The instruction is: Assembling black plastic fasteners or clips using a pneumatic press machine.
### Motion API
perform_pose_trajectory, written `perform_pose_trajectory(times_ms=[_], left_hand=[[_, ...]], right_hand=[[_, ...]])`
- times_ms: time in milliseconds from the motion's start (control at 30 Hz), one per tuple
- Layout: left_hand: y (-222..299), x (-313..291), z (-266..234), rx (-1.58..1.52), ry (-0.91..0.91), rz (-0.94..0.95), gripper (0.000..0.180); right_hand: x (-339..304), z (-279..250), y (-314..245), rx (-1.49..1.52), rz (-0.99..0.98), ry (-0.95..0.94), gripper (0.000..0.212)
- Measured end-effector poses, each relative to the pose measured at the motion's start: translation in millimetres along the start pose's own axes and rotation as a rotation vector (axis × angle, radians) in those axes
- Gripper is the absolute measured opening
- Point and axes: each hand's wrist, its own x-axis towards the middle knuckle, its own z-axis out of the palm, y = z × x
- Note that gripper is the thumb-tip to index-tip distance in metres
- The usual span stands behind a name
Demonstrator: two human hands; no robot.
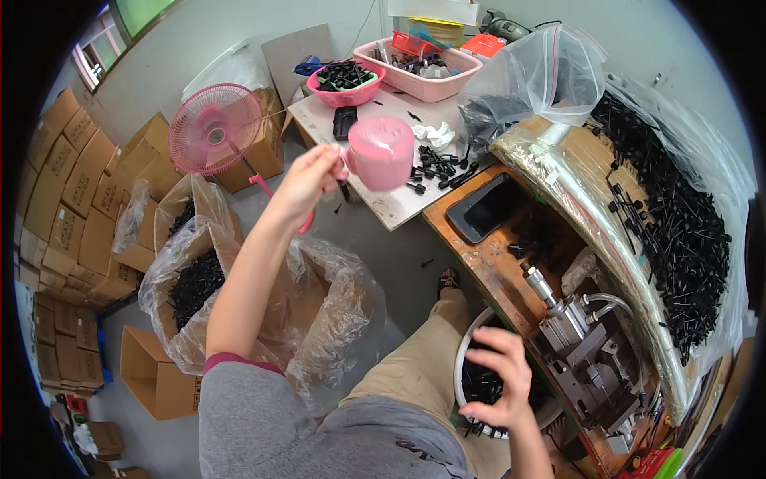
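My left hand (308, 182) is closed on the handle of a pink mug (381, 160), held up in front of me near the corner of the white table (392, 214). A pale, shiny surface shows at the mug's top; whether it is a lid I cannot tell. My right hand (504, 378) is open, fingers curved and apart, with nothing in it. Below it stands a round bucket with a white rim (461, 363), and small black parts (481, 385) lie inside.
On the white table stand a pink bowl of black parts (349, 97) and a pink basket (447, 86). A phone (483, 209) and a metal fixture (594, 359) rest on the wooden bench. Black parts are heaped at right (686, 263). A pink fan (215, 132), plastic-lined boxes (323, 319) and stacked cartons (68, 231) stand left.
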Motion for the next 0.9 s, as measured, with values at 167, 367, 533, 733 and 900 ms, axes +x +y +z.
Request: perform_pose_trajectory(times_ms=[167, 367, 533, 733, 900], left_hand=[[-6.7, 67.6, -3.7, -0.022, 0.173, 0.046, 0.029], [-39.3, 132.4, -12.3, 0.071, 0.353, 0.016, 0.029], [-69.0, 181.0, -15.6, 0.179, 0.439, -0.002, 0.032], [-105.3, 219.4, -28.2, 0.337, 0.549, -0.016, 0.033], [-117.8, 223.8, -31.3, 0.389, 0.554, -0.011, 0.034]], right_hand=[[-70.2, 28.8, 8.2, 0.19, 0.306, 0.151, 0.059], [-119.9, 60.2, -3.5, 0.144, 0.546, 0.321, 0.051], [-132.5, 62.3, -6.8, 0.196, 0.695, 0.558, 0.049], [-133.2, 51.0, -8.3, 0.033, 0.733, 0.639, 0.047], [-139.1, 47.5, -9.0, -0.01, 0.754, 0.633, 0.045]])
